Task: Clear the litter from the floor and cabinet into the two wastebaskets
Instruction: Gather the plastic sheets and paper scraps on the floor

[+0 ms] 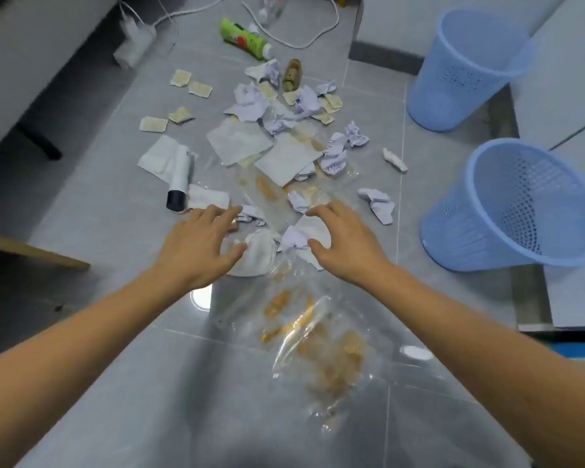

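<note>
Two hands spread, nothing grasped: left hand (196, 246) and right hand (343, 246) hovering over tissue (257, 253) and paper (304, 233) between the fingers. Light, soft, crushable; scooping from both outer edges inward. Bins (507, 204) standing right of grip.

Just one head cam, looking steeply down and forward at the floor (115, 383), pretty close, wastebaskets (507, 204) off right.

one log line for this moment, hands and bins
left hand: open over white wad | right hand: open over crumpled paper | wastebaskets: both upright, right of litter | nothing held
</note>
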### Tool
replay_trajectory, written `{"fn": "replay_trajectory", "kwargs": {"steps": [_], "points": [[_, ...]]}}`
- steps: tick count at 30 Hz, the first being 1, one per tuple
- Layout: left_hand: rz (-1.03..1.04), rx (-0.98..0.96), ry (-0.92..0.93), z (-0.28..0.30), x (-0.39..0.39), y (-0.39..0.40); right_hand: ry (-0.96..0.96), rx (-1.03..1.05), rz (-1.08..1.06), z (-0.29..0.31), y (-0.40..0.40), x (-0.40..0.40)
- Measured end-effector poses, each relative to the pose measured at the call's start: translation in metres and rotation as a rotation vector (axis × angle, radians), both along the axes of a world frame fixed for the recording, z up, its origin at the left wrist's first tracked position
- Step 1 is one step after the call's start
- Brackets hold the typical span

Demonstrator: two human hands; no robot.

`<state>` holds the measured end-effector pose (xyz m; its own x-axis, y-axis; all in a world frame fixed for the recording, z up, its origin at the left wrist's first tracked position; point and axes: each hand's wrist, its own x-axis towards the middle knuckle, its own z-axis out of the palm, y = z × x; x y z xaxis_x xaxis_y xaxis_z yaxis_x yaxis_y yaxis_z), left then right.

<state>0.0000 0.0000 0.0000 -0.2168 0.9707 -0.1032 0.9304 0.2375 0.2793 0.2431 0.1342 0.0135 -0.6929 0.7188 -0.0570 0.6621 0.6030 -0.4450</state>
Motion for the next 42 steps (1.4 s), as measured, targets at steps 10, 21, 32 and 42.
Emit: {"fn": "replay_trajectory", "kwargs": {"steps": [10,21,32,42], "points": [[-0.213,-0.226,0.076,-0.094,0.009,0.007,-0.188,-0.081,0.040,-0.089,0.008,-0.026],[-0.143,-0.177,0.066,-0.105,0.009,0.010,-0.226,-0.317,-0.226,-0.114,0.020,-0.038],[-0.124,-0.045,0.060,-0.090,0.015,0.009,-0.102,-0.309,-0.399,-0.121,0.025,-0.042],[-0.155,0.180,0.058,-0.005,0.015,0.055,0.170,-0.039,-0.409,-0.029,0.051,-0.027]]}}
